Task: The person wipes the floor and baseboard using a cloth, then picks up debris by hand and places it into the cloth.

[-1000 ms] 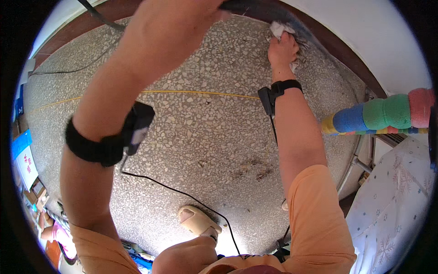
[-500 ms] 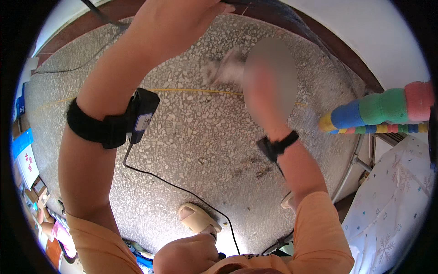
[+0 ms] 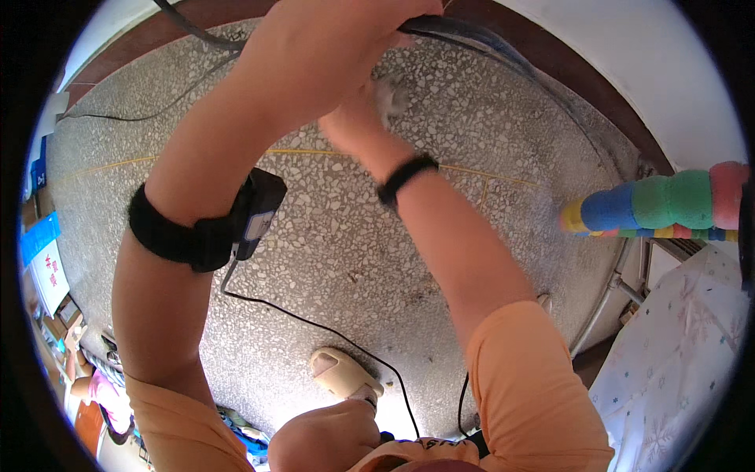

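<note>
While left hand [image 3: 338,43] closes round black cable [image 3: 452,30], right hand [image 3: 358,118] touches pale cloth [image 3: 391,97], closure hidden; work seems unfinished, dark specks [image 3: 352,277] bodyward of hands.

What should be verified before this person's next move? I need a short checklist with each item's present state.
1. Thick black flexible cable held by the bare left hand: ok, it appears gripped.
2. Crumpled white cloth secure in the bare right hand: cannot tell; blurred and partly hidden.
3. Right hand clear of the left arm: cannot tell; they overlap in this view.
4. Grey speckled stone floor free of dirt: not ok; small dark specks show.
5. Black band around the right wrist: ok, in place.
</note>
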Motion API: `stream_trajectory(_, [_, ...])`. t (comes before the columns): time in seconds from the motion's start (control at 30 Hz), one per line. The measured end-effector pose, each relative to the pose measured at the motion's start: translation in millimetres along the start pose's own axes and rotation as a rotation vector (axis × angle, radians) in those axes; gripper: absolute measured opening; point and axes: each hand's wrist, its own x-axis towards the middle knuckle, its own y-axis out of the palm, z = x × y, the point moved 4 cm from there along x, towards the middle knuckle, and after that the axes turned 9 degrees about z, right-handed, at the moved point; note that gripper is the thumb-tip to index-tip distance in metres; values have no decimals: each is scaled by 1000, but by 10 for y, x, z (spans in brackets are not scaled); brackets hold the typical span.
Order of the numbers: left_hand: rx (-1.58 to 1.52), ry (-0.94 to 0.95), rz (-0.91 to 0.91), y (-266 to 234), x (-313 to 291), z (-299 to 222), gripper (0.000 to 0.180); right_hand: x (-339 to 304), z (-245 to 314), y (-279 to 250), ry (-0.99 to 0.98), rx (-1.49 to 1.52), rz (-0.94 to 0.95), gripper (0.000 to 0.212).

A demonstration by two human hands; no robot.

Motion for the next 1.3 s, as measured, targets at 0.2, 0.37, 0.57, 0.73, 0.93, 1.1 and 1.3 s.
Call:
stream_trajectory(0.2, [-51,15,-22,178,117,-17,29,-1830,241,531,-211,42,305,24])
stream_trajectory(0.37, [-101,-70,-81,206,5,-180,28,-1710,-713,-305,-92,394,-298,35])
stream_trajectory(0.57, [-130,-21,-125,620,103,103,27,-1077,-1683,-467,464,-321,-507,41])
stream_trajectory(0.73, [5,-50,-153,831,-81,201,21,-2073,-845,145,247,-147,55,47])
stream_trajectory(0.93, [16,-228,-102,1164,-80,253,22,-2968,-649,311,20,63,51,42])
stream_trajectory(1.1, [-17,-167,-247,961,143,181,21,-1843,-1948,-624,416,-64,-514,42])
stream_trajectory(1.3, [155,-261,-120,1133,210,315,21,-2475,-1472,-392,352,-108,-362,41])
